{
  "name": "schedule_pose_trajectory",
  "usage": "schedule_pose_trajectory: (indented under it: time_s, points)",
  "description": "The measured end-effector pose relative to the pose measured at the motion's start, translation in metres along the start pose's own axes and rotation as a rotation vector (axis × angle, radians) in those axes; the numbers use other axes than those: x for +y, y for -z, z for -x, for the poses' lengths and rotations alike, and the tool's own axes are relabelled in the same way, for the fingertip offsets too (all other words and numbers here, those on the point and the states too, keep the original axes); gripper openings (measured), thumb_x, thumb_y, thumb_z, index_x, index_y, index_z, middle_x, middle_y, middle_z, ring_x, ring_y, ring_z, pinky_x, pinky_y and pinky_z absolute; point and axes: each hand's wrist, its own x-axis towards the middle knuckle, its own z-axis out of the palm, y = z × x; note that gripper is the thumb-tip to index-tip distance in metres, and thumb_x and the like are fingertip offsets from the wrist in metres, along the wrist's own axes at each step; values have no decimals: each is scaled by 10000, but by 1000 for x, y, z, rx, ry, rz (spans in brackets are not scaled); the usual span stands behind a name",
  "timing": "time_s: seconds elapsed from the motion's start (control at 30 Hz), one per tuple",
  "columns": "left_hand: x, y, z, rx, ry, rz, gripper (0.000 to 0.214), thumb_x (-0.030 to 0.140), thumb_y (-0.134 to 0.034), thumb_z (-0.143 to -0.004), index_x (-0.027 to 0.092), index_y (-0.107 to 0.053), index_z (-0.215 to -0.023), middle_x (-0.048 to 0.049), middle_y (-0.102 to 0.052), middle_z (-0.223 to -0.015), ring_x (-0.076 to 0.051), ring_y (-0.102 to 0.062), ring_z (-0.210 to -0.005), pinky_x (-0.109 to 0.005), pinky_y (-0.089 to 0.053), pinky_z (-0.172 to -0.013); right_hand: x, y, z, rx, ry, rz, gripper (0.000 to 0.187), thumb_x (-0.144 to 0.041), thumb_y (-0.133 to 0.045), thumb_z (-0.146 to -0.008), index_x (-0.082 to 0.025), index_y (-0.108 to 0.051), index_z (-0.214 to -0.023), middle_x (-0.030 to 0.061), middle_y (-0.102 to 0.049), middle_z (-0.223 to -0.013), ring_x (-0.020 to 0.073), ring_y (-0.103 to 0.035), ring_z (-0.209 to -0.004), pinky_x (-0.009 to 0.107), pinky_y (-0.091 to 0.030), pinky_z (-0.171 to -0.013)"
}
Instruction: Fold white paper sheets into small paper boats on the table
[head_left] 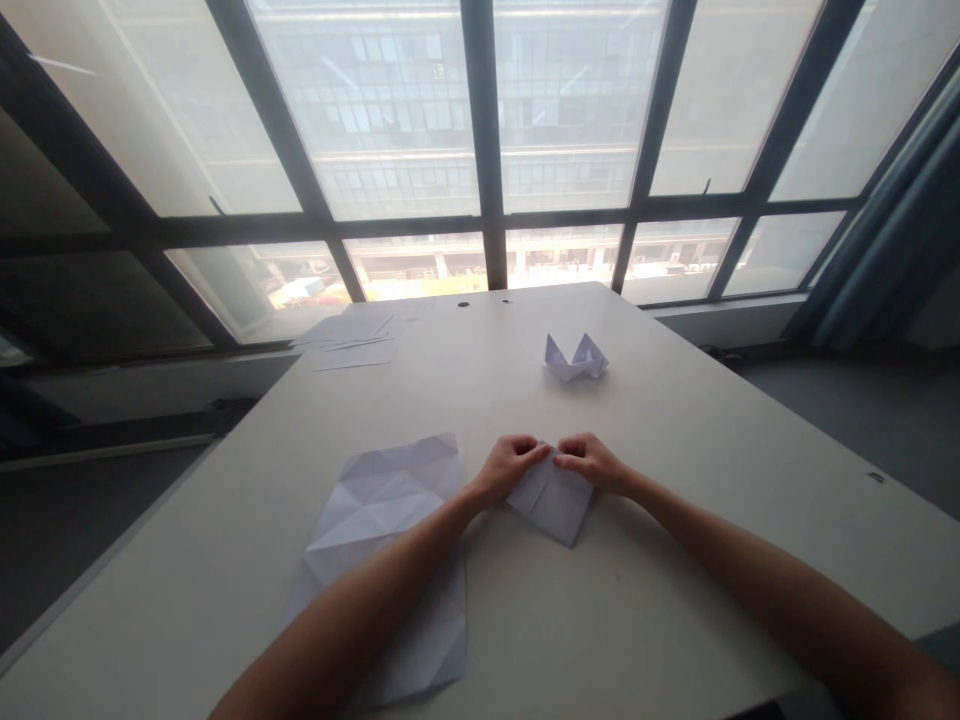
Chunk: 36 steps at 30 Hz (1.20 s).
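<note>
A small folded piece of white paper [559,502] is held between both hands just above or on the table, one corner pointing toward me. My left hand [514,465] pinches its upper left edge, thumb on top. Across from it, my right hand [590,462] pinches the upper right edge with thumb and fingers. A slit or fold line runs down the paper's left half. Under and beside my left forearm lies a large creased sheet of white paper [390,515], opened out. Beyond the hands stands a folded paper boat [576,360] with two raised points.
The white table [712,540] reaches to the windows [570,110]. Several loose white sheets [352,340] lie at its far left. Two small dark holes sit near the far edge, and a dark slot is at the right. A blue curtain [885,240] hangs at the right.
</note>
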Motion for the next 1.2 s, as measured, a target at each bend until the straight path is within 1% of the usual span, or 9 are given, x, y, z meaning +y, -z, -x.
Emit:
schedule_pose_trajectory:
  time_s: [0.17,0.4,0.6,0.67,0.77,0.9,1.0,1.1,1.2]
  points:
    - [2,1,2,-20,-15,20,449,556,-626,-786,120,-595,-679,42,-408,-591,-85,-340,-554,-208,-250,-486,-1,1,-1,-30,-7,19,386,-485,-583,-796,-160,-501,-605,-49,-364,-563,94,-330,-549,228,-257,-504]
    - [2,0,3,-30,22,-1,521,609,-552,-811,134,-528,-601,50,-338,-550,-78,-285,-516,-216,-194,-456,0,4,-1,-111,-4,36,410,-461,-610,-779,-172,-431,-550,-59,-311,-545,82,-287,-531,227,-233,-495]
    - [11,3,4,-94,-11,-32,499,614,-638,-752,117,-622,-714,34,-446,-611,-91,-370,-561,-215,-237,-499,-1,-1,0,26,-17,18,399,-495,-587,-802,-159,-515,-601,-39,-388,-562,101,-350,-554,224,-259,-495]
    - [15,4,5,-111,-22,-55,510,624,-655,-730,114,-640,-726,31,-463,-619,-94,-384,-568,-218,-244,-508,-2,-1,0,40,-17,27,405,-507,-589,-804,-157,-532,-607,-34,-409,-566,106,-365,-563,224,-270,-498]
    - [16,5,5,-125,10,-46,533,643,-655,-716,111,-645,-726,30,-463,-613,-91,-381,-556,-220,-242,-504,-3,-1,1,37,-10,41,421,-527,-592,-803,-156,-543,-611,-33,-419,-565,106,-369,-564,223,-270,-496]
    - [11,5,3,-77,62,0,572,675,-580,-755,107,-635,-708,31,-442,-584,-89,-371,-530,-221,-238,-487,-4,-1,1,48,-8,23,432,-536,-595,-808,-152,-549,-615,-36,-428,-562,100,-373,-552,222,-273,-494]
    - [10,7,1,-49,-8,-62,551,651,-586,-766,109,-626,-675,32,-448,-577,-91,-386,-539,-216,-240,-487,0,-2,0,89,7,1,428,-532,-599,-815,-147,-578,-631,-31,-460,-567,103,-397,-549,222,-284,-491]
    - [13,11,2,-7,-73,-143,502,604,-634,-762,109,-648,-680,24,-502,-591,-99,-430,-561,-210,-269,-496,4,-3,-1,192,30,-37,428,-543,-590,-833,-139,-636,-699,-8,-542,-605,123,-460,-567,229,-329,-500]
    - [18,13,6,115,-150,-146,433,542,-645,-800,115,-712,-780,-13,-606,-665,-132,-515,-621,-225,-367,-544,2,-4,-1,333,103,-15,413,-531,-571,-868,-141,-684,-787,38,-638,-694,165,-545,-635,262,-416,-564]
